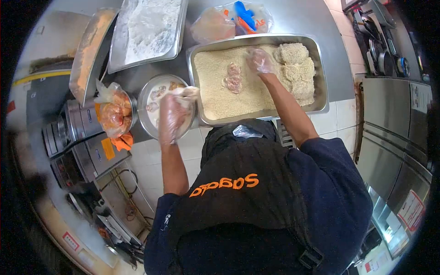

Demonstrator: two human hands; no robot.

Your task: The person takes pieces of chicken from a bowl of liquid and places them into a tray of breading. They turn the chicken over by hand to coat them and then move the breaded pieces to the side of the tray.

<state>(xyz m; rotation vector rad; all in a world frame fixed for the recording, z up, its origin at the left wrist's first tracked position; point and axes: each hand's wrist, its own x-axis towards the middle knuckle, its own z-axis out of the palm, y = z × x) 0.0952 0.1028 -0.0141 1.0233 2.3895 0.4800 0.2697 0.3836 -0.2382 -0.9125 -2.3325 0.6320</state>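
Observation:
My left hand (174,114), in a clear plastic glove, is closed on a wet, batter-coated piece of meat (187,93) over the rim of a round metal bowl (143,94). Inside that bowl, more meat pieces lie in white liquid. A deep metal tray (320,68) holds a bed of pale breadcrumbs (213,103). Toward its middle, a pinkish piece of meat (233,79) rests on the crumbs, largely uncoated on top. My gloved right hand (260,61) is at the crumbs just right of that piece; its fingers are blurred. Several crumb-coated pieces (299,75) crowd the tray's right side.
A tray of white flour (149,30) stands at the back left, beside a long container of orange-brown powder (94,55). Left of the bowl sits a plastic bag with orange contents (114,112). Plastic bags (215,24) lie behind the crumb tray. The steel counter's right edge is near.

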